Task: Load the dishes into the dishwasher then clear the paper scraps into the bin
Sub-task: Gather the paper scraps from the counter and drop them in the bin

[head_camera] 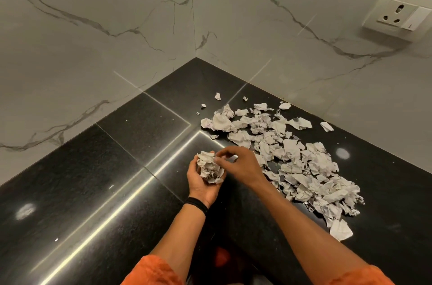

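In the corner of a black counter (117,168), where two marble walls (93,39) meet, the left hand (201,187) lies palm up and cupped, its fingers curled round one wad (209,168) of crumpled paper that fills the palm. The right hand (238,163) reaches over from the right with fingers bent, their tips pinching the wad's upper right side. Just right of both hands lies one long pile (292,161) of torn, crumpled scraps, too many to count, running from near the right wall down toward the counter's near edge, with one larger piece (340,229) at its near end. Four small strays (217,96) sit apart from the pile on the corner side, and one more (326,126) lies close to the right wall. The counter left of the hands is bare, glossy stone crossed by bright streaks of reflected light, open out to the left wall. One socket (397,15) is set in the right wall, well above the pile. A black band (196,204) circles the left wrist; both arms show orange sleeves (152,270).
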